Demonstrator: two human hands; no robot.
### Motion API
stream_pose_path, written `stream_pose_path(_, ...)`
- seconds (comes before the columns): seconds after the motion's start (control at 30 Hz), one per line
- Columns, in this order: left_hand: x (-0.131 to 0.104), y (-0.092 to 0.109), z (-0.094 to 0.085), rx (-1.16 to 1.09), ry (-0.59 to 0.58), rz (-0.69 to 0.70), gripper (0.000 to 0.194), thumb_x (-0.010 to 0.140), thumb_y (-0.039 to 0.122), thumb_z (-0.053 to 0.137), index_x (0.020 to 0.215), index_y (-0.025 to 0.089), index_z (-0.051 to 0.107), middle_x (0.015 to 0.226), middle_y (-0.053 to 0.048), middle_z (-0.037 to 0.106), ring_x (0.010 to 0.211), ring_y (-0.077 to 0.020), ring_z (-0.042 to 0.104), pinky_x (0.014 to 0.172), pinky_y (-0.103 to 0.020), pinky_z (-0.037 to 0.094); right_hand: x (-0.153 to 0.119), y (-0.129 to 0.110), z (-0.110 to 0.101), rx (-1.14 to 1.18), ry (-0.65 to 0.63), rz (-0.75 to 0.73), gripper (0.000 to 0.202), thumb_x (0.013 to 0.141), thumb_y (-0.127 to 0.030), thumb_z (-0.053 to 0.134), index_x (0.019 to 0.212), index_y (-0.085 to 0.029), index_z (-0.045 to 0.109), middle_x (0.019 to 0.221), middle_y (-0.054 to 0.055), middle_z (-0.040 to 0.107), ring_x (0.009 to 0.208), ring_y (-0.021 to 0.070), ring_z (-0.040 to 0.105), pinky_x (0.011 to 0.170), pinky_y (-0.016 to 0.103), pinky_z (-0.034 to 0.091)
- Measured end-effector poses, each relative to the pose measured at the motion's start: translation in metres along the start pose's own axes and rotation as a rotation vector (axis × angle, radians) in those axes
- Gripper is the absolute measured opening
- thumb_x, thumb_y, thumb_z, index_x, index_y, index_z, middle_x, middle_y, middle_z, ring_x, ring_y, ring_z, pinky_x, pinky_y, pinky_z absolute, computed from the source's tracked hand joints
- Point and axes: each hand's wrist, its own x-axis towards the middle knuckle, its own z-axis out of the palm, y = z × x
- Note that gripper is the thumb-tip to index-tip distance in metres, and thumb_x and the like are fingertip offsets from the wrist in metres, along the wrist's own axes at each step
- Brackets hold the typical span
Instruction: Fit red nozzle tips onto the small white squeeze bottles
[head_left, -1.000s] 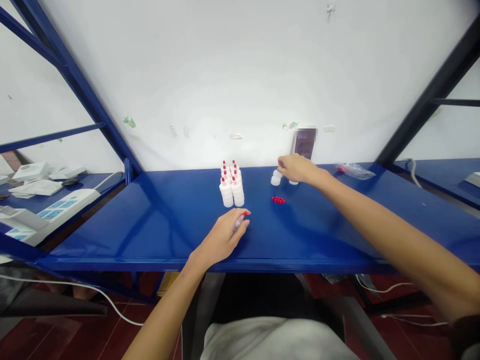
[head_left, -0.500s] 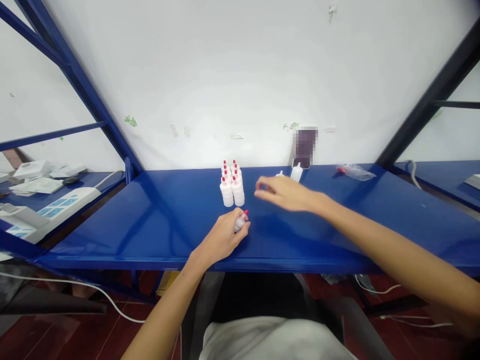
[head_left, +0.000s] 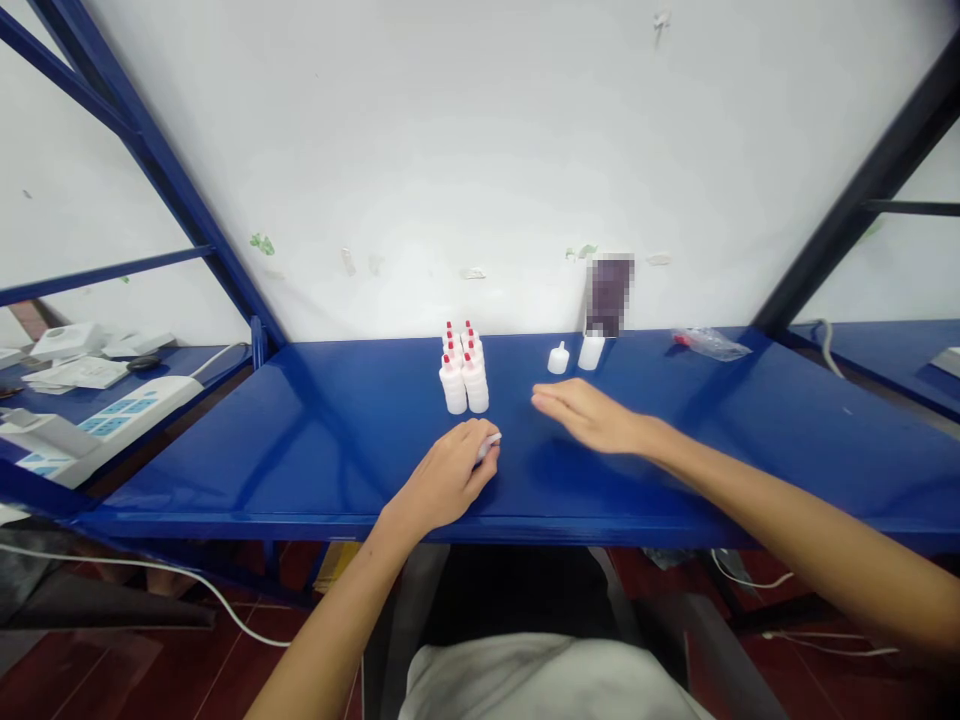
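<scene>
Toward the front of the desk (head_left: 322,450), the left hand (head_left: 450,468) has fingers curled around a bare-tipped bottle (head_left: 487,447); the right hand (head_left: 585,413), fingers together, may hold something, I can't tell — beyond, red-capped bottles (head_left: 453,390) look done — farther, two uncapped bottles (head_left: 557,361) seem left

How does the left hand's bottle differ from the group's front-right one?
The held bottle shows a pale tip; the front-right bottle has a red one. The held bottle leans, mostly covered by the left hand; the front-right bottle stands upright on the table. Both look white.
</scene>
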Motion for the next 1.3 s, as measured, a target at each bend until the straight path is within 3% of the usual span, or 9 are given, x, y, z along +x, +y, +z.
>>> stream_pose_path(0.17,0.001,0.002,-0.002,-0.039,-0.060,-0.132,0.018,0.101,0.036,0.037,0.107,0.022,0.047,0.090,-0.001,0.060,0.074,-0.0174,0.053,0.070,-0.030,0.038,-0.015,0.040,-0.027,-0.284,-0.116,0.208,0.023,0.098,-0.034,0.030,0.082,-0.022,0.042,0.081,0.004,0.059,0.073,0.0197,0.053,0.066,0.031,0.033)
stream_pose_path(0.47,0.002,0.003,-0.003,-0.044,-0.082,-0.151,0.018,0.101,0.037,0.038,0.107,0.023,0.047,0.090,-0.001,0.061,0.076,-0.0186,0.056,0.071,-0.030,0.038,-0.017,0.061,-0.021,-0.378,-0.216,0.232,0.020,0.095,-0.038,0.037,0.087,-0.023,0.047,0.088,0.005,0.065,0.077,0.0217,0.059,0.065,0.030,0.035)
stream_pose_path(0.67,0.002,0.003,-0.003,-0.107,-0.069,-0.171,0.020,0.101,0.040,0.042,0.106,0.022,0.049,0.101,-0.004,0.064,0.088,-0.0204,0.060,0.079,-0.031,0.042,-0.017,0.028,-0.018,-0.421,-0.061,0.204,0.023,0.096,-0.042,0.041,0.093,-0.021,0.051,0.092,0.007,0.066,0.077,0.0216,0.059,0.067,0.031,0.036)
stream_pose_path(0.8,0.002,0.002,-0.003,-0.151,-0.086,-0.129,0.019,0.100,0.039,0.045,0.106,0.022,0.051,0.103,-0.004,0.065,0.090,-0.0203,0.061,0.082,-0.032,0.043,-0.010,-0.013,0.008,-0.143,-0.096,0.017,0.030,0.099,-0.050,0.039,0.098,-0.022,0.051,0.083,0.002,0.063,0.071,0.0180,0.056,0.064,0.028,0.035)
stream_pose_path(0.97,0.001,0.003,-0.004,-0.222,-0.085,-0.093,0.023,0.100,0.037,0.047,0.118,0.023,0.050,0.110,-0.005,0.065,0.095,-0.0209,0.062,0.083,-0.031,0.045,0.006,-0.036,0.028,0.024,-0.033,-0.126,0.027,0.101,-0.035,0.038,0.080,-0.020,0.048,0.079,0.001,0.059,0.066,0.0140,0.050,0.062,0.026,0.033)
stream_pose_path(1.07,0.001,0.003,-0.004,-0.215,-0.079,-0.136,0.039,0.100,0.041,0.046,0.134,0.023,0.043,0.103,-0.004,0.065,0.089,-0.0207,0.062,0.079,-0.031,0.045,0.012,-0.031,0.016,0.047,0.000,-0.103,0.022,0.097,-0.031,0.043,0.078,-0.020,0.049,0.071,-0.001,0.055,0.060,0.0123,0.045,0.059,0.025,0.031)
stream_pose_path(1.17,0.000,0.003,-0.004,-0.146,-0.057,-0.178,0.044,0.100,0.044,0.043,0.138,0.022,0.040,0.089,-0.001,0.062,0.078,-0.0188,0.058,0.074,-0.030,0.043,0.020,-0.014,-0.016,-0.027,0.131,0.017,0.021,0.094,-0.030,0.042,0.082,-0.018,0.054,0.069,0.001,0.057,0.060,0.0131,0.047,0.058,0.026,0.032)
stream_pose_path(1.23,-0.001,0.004,-0.004,-0.087,-0.046,-0.169,0.033,0.101,0.041,0.038,0.126,0.021,0.049,0.085,-0.001,0.060,0.075,-0.0181,0.054,0.074,-0.031,0.041,0.027,0.004,-0.040,-0.240,0.271,0.164,0.022,0.093,-0.031,0.043,0.086,-0.017,0.058,0.073,0.004,0.062,0.064,0.0155,0.051,0.060,0.027,0.032)
stream_pose_path(1.3,-0.001,0.005,-0.005,-0.035,-0.052,-0.146,0.024,0.102,0.035,0.035,0.104,0.021,0.054,0.082,0.000,0.060,0.073,-0.0177,0.050,0.073,-0.031,0.038,0.036,0.023,-0.058,-0.436,0.285,0.339,0.023,0.091,-0.031,0.043,0.087,-0.017,0.061,0.077,0.007,0.065,0.068,0.0190,0.055,0.060,0.029,0.031)
